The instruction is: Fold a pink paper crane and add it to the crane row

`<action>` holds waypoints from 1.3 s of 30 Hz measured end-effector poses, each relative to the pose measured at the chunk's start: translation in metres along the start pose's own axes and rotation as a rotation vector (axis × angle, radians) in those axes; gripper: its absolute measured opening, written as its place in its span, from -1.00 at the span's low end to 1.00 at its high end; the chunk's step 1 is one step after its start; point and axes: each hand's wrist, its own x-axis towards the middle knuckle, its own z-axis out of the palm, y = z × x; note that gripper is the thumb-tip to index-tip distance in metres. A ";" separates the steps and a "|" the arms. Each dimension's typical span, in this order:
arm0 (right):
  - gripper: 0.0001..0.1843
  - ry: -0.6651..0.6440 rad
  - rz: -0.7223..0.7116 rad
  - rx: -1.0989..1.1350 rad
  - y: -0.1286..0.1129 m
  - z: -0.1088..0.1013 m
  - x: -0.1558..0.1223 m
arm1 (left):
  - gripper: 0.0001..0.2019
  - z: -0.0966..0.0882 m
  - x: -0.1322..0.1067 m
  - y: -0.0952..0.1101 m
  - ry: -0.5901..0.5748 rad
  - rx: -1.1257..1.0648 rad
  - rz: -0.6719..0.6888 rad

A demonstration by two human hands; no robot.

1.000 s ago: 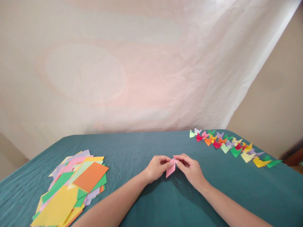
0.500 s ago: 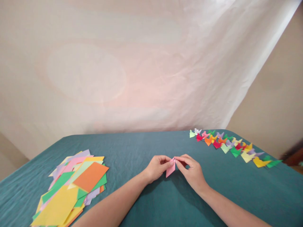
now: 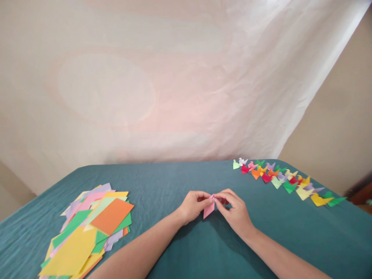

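A small folded pink paper piece [image 3: 209, 209] is held just above the teal tablecloth [image 3: 174, 178] near the table's middle. My left hand [image 3: 193, 205] pinches its upper left edge with thumb and fingers. My right hand [image 3: 235, 211] pinches the top tip from the right, fingers curled close together. Both hands meet at the paper's upper point.
A loose pile of coloured paper squares [image 3: 87, 228] lies at the front left. A row of several small folded paper cranes [image 3: 285, 180] in many colours runs along the back right edge. A pale cloth backdrop [image 3: 162, 77] hangs behind the table.
My right hand's fingers have shifted slightly lower and closer on the pink paper's tip. The paper and left hand stay almost in the same place.
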 end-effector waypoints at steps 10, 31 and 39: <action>-0.93 -0.007 -0.002 -0.021 -0.004 -0.001 0.000 | -0.66 0.003 0.001 -0.001 0.025 0.012 0.043; -0.87 -0.037 0.144 0.056 -0.007 0.000 -0.001 | -0.63 0.004 0.000 0.002 0.100 0.041 0.011; -0.84 -0.065 0.151 0.126 -0.006 0.000 0.000 | -0.67 0.003 0.000 -0.001 0.108 -0.020 0.009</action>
